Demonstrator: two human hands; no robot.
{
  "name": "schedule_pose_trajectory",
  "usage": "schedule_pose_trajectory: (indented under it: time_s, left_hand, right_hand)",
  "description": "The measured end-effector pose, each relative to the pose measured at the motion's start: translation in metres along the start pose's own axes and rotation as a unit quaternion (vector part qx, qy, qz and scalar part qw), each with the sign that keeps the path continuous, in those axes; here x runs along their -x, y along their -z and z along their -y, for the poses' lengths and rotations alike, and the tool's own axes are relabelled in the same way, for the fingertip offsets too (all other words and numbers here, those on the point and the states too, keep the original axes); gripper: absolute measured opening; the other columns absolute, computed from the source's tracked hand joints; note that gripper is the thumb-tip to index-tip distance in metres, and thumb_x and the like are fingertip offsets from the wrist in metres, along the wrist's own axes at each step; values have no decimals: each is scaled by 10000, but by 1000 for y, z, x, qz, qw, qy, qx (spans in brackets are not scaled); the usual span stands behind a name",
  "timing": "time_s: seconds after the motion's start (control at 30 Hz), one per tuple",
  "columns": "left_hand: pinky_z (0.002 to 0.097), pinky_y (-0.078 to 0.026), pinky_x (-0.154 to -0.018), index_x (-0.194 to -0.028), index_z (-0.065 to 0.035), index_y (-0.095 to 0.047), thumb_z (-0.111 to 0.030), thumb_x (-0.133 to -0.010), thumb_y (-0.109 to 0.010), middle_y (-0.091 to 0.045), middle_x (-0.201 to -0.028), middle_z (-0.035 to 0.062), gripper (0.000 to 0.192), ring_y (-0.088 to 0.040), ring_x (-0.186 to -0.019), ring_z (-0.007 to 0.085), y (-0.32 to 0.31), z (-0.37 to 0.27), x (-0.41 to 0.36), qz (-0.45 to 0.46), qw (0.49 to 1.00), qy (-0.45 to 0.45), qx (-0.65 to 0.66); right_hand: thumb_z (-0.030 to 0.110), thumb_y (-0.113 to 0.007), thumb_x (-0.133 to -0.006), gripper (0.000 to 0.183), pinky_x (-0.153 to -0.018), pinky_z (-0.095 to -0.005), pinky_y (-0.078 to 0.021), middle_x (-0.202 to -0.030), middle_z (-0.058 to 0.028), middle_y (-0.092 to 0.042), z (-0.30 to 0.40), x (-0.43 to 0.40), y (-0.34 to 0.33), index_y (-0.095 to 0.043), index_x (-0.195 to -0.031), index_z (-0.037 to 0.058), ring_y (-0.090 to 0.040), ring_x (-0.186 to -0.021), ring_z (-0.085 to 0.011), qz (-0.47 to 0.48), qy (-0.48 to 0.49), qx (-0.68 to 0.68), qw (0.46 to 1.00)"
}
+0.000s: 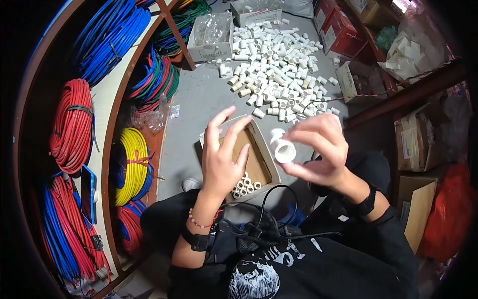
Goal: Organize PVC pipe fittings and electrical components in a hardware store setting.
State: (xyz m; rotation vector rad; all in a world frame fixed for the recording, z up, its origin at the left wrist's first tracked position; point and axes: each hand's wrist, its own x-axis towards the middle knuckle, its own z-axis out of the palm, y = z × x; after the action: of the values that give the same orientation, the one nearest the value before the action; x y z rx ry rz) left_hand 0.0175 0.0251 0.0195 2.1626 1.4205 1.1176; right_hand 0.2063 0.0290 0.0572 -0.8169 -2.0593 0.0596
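Between the thumb and fingers of my right hand (321, 145) is a white plastic pipe fitting (285, 151), its round opening facing up toward me. My left hand (226, 157) holds nothing; its fingers are spread above a shallow cardboard box (274, 170). Several small white pipe fittings (243, 192) stand on end in the near part of this box, and bare brown cardboard shows beyond them. Part of the box is hidden behind my left hand. Past both hands, a large loose pile of white plastic pipe fittings (285, 71) lies on the grey floor.
On the left, shelves (112, 108) hold coiled red, blue, green and yellow cable (132, 166) and a phone (87, 194). Cardboard boxes (211, 52) stand behind the pile. More boxes, a brown bar (407, 93) and a red plastic bag (448, 216) are at the right.
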Motion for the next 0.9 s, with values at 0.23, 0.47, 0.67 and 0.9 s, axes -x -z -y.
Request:
schedule_pose_trajectory:
  time_s: [0.23, 0.47, 0.67, 0.9]
  left_hand:
    - [341, -379, -800, -882, -76, -586, -18, -610, -618, -430, -1105, 118, 279, -426, -1024, 264, -5, 3, 1, 14, 999, 19, -24]
    - [342, -368, -795, -868, -72, -580, -20, -613, -618, -440, -1093, 115, 263, -435, -1013, 260, -6, 5, 2, 25, 999, 24, -23]
    - [343, -361, -797, -878, -77, -574, -32, -605, -634, -443, -1093, 112, 283, -435, -1015, 259, -10, 4, 0, 37, 999, 33, -19]
    - [340, -370, -791, -895, -81, -560, -31, -580, -646, -439, -1095, 106, 330, -438, -1011, 267, -13, 8, 4, 72, 996, 53, 3]
  right_hand:
    - [187, -687, -502, 284, -625, -277, -341, -725, -9, -549, 8, 3, 3, -580, -744, 84, -504, -637, -170, -7, -12, 6, 1000]
    - [274, -648, -553, 249, -627, -280, -336, -696, 16, -547, 13, 4, 4, -578, -713, 96, -510, -627, -142, -17, -5, 29, 999]
    - [235, -678, -520, 261, -620, -274, -334, -716, -5, -544, 8, 5, 7, -569, -703, 85, -510, -656, -159, 16, -57, -22, 998]
    - [346, -544, -750, 252, -660, -261, -358, -818, -6, -550, -11, 18, -14, -537, -861, 121, -467, -767, -103, -23, -662, -603, 444]
